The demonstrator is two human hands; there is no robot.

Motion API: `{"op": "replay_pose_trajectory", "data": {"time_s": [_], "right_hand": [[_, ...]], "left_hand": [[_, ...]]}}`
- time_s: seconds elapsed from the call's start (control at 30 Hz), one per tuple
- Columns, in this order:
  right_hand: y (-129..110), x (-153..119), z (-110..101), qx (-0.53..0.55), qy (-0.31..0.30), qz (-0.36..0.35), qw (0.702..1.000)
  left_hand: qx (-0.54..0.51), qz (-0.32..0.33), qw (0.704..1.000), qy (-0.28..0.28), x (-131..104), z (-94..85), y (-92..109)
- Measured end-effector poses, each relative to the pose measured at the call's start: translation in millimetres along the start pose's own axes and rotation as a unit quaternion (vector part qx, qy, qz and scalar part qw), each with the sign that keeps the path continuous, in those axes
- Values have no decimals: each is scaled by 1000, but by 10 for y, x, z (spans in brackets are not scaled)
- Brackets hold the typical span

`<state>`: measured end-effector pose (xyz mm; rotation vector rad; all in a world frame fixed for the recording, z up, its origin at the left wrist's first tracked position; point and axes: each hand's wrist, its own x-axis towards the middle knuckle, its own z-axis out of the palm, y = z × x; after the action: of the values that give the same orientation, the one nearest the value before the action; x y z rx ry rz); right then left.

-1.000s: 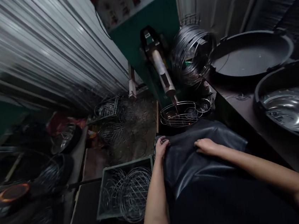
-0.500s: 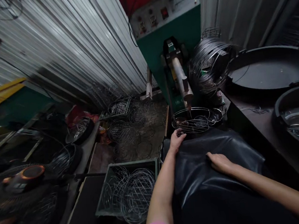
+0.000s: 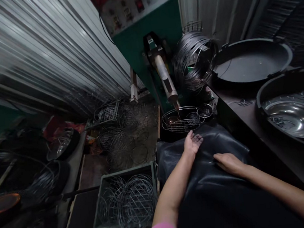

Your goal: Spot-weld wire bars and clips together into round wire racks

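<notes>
My left hand (image 3: 193, 143) is open, palm partly up and fingers apart, over the black apron (image 3: 180, 152) and just below the round wire rack (image 3: 180, 122). The rack sits under the tip of the green machine's (image 3: 133, 39) metal arm (image 3: 166, 80). Further right, my right hand (image 3: 228, 162) rests at the apron with its fingers pressed together; whatever they hold, if anything, is hidden.
A green crate (image 3: 97, 217) of wire racks stands at lower left. A wire coil (image 3: 194, 60) hangs beside the machine. On the right table are a large black pan (image 3: 255, 61) and another holding a steel bowl (image 3: 296, 118). More racks lie on the floor.
My left hand has moved right, away from the rack's edge, and its fingers have spread. My right hand stays by the apron. The view has turned slightly right.
</notes>
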<state>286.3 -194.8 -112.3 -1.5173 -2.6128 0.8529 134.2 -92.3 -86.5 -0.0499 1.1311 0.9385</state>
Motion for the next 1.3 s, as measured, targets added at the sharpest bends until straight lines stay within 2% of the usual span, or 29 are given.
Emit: {"op": "replay_pose_trajectory", "data": {"time_s": [0.07, 0.13, 0.23, 0.3, 0.5, 0.6, 0.67, 0.77, 0.83, 0.97, 1.07, 1.13, 1.2, 1.3], "right_hand": [[-9, 4, 9, 20, -32, -25, 999], [19, -17, -6, 54, -29, -32, 998], [115, -83, -53, 112, 20, -9, 993], [157, -125, -65, 121, 31, 13, 992], [37, -140, 36, 107, -14, 26, 994], [51, -134, 32, 168, 4, 47, 985], [115, -138, 6, 254, 19, 83, 963], [208, -132, -21, 392, 23, 175, 903], [233, -113, -29, 436, 18, 225, 871], [204, -69, -66, 497, 28, 240, 834], [160, -75, -111, 547, 58, 235, 802], [130, -96, -133, 556, 77, 234, 794], [101, -120, -150, 547, 86, 234, 799], [72, -146, -194, 531, 86, 237, 809]], "left_hand": [[-57, -11, 997, -51, -35, 160, -98], [-96, -4, 991, -90, -36, 301, -179], [-128, 7, 987, -100, 49, 440, -256], [-145, 27, 984, -104, 150, 496, -283], [-146, 127, 967, -166, 430, 685, -354], [-180, 145, 958, -170, 518, 762, -365], [-212, 140, 952, -170, 562, 768, -347], [-216, 137, 955, -148, 610, 675, -296], [-219, 131, 960, -112, 633, 543, -255], [-241, 111, 963, -46, 656, 192, -157], [-234, 141, 962, -2, 632, -42, -43], [-207, 188, 960, 14, 589, -170, 59], [-168, 218, 961, 15, 527, -291, 174], [-140, 204, 969, -1, 412, -485, 345]]}}
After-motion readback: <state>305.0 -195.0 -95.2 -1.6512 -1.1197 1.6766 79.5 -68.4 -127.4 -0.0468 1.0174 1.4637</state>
